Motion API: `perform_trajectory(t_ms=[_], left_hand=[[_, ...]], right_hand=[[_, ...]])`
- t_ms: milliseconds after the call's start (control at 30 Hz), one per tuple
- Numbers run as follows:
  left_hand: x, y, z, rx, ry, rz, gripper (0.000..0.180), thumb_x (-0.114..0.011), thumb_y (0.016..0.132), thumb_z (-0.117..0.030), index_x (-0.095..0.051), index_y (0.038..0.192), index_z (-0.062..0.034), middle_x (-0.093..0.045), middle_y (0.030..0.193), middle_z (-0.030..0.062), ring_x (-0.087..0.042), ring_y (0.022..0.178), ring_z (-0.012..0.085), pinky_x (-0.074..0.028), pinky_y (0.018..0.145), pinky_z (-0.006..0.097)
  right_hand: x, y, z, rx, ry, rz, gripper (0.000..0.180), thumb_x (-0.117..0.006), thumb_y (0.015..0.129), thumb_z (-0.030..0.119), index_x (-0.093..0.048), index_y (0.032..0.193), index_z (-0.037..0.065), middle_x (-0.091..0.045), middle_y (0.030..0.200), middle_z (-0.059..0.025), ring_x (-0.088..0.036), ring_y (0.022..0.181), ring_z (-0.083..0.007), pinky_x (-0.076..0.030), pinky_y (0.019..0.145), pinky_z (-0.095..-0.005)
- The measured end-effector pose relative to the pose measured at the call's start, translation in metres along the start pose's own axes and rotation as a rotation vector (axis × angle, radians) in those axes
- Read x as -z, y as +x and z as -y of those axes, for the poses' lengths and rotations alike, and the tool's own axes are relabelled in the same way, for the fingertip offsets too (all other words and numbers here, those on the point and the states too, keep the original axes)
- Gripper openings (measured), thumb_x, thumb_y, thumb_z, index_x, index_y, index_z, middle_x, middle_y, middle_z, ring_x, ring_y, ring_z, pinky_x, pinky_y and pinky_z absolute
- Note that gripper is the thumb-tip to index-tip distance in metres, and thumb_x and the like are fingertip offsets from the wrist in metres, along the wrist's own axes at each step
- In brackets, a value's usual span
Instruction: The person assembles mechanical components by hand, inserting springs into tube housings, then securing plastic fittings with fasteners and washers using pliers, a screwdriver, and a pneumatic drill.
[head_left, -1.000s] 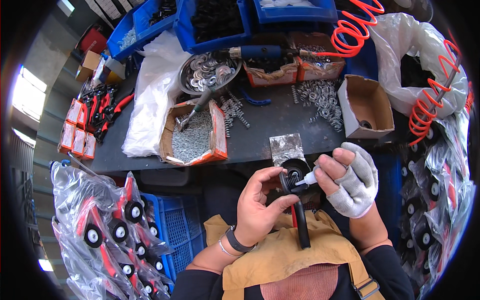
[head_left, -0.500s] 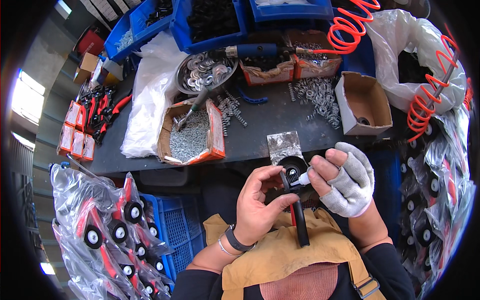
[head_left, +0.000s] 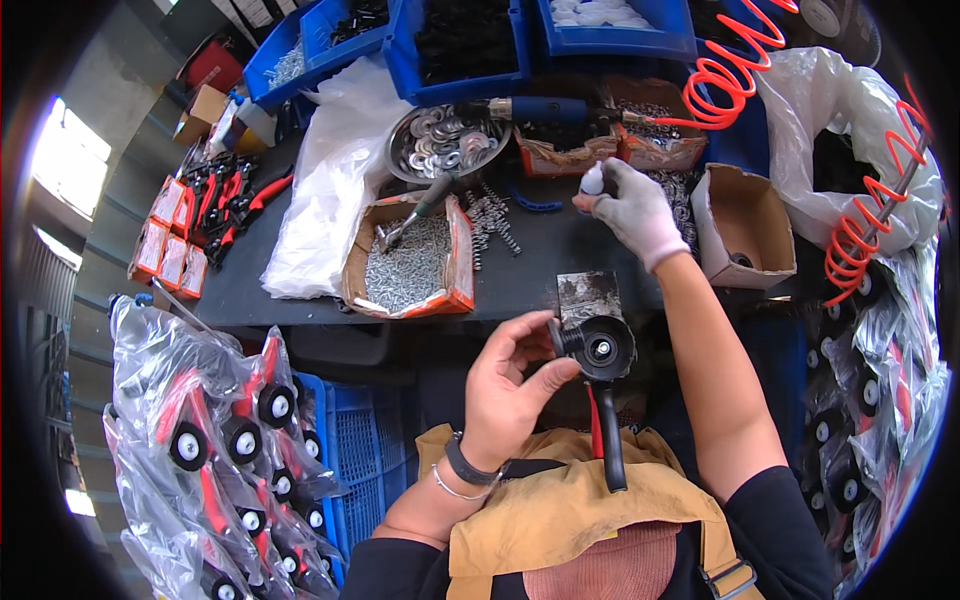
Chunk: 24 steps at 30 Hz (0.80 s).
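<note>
Left of our hands, the bare left hand [head_left: 515, 390], has its thumb and fingertips pinching a black ribbed piece [head_left: 563, 341]. We see that piece overlap the left rim of the round black housing [head_left: 606, 347]; can't tell from here if they touch. Housing sits at the front edge of the bench [head_left: 530, 290], open face up, small bright center, its top overlapping a worn metal plate [head_left: 590, 290]. Its black handle [head_left: 613, 440] points down at us over the tan apron [head_left: 575, 525], red strip [head_left: 596, 425] along the handle's left side.

Our right hand [head_left: 632, 212], in a grey fingerless glove, reaches out over the bench, thumb and fingers closed on a small white bottle [head_left: 592, 180]. It's well apart from the housing, just beside a pile of springs [head_left: 675, 190].

Around us: open carton of screws [head_left: 405, 265] left of the plate, green-handled tool [head_left: 430, 200] lying across it. Behind that, a metal bowl of washers [head_left: 450, 142]. Blue-bodied power tool [head_left: 550, 108] lies behind our right hand, red coiled hose [head_left: 722, 92] running off its right end. Cardboard box [head_left: 750, 215] to the right, dark ring [head_left: 741, 260] inside. Blue bins [head_left: 455, 90] at the back.
</note>
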<state>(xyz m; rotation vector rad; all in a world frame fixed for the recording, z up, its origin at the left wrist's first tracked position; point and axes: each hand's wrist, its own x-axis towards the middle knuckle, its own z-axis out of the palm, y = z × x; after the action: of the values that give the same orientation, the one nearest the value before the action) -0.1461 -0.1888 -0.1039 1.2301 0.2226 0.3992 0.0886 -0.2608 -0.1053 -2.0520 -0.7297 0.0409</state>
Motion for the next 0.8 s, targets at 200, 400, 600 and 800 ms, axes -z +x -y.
perform_trajectory(t_ms=[200,400,600,800], left_hand=[[-0.007,0.025,-0.031,-0.489,1.071,0.259,0.043,-0.077,0.066,-0.015,-0.063,0.105,-0.0049,-0.059,0.104,0.0101,-0.052,0.094,0.0281,-0.043,0.084,0.036],[-0.008,0.042,-0.022,-0.448,1.159,0.481,0.041,-0.075,0.065,-0.016,-0.062,0.102,-0.0057,-0.057,0.103,0.0097,-0.048,0.098,0.0309,-0.042,0.088,0.038],[-0.014,0.061,0.000,-0.343,0.943,0.527,0.019,-0.067,0.075,-0.018,-0.065,0.090,-0.0059,-0.055,0.105,0.0125,-0.048,0.102,0.0331,-0.039,0.092,0.038],[-0.016,0.057,0.018,-0.239,0.915,0.494,0.014,-0.064,0.077,-0.015,-0.064,0.087,-0.0061,-0.057,0.095,0.0086,-0.052,0.093,0.0293,-0.041,0.086,0.038]], right_hand=[[-0.026,0.024,-0.015,0.039,-0.358,-0.012,0.033,-0.074,0.071,0.022,-0.059,0.093,0.003,-0.065,0.089,-0.0192,-0.062,0.087,-0.0360,-0.049,0.078,-0.0422],[-0.004,0.033,0.032,0.170,-0.298,-0.162,0.046,-0.067,0.078,0.044,-0.061,0.095,0.001,-0.065,0.088,-0.0190,-0.062,0.085,-0.0354,-0.049,0.077,-0.0405],[-0.019,0.129,0.033,0.539,-0.741,0.097,0.050,-0.055,0.086,0.044,-0.056,0.119,0.006,-0.061,0.110,-0.0188,-0.057,0.103,-0.0347,-0.045,0.089,-0.0399],[-0.027,0.139,0.067,0.360,-0.759,0.469,0.060,-0.063,0.079,0.044,-0.049,0.120,0.003,-0.060,0.109,-0.0243,-0.057,0.105,-0.0368,-0.045,0.088,-0.0426]])
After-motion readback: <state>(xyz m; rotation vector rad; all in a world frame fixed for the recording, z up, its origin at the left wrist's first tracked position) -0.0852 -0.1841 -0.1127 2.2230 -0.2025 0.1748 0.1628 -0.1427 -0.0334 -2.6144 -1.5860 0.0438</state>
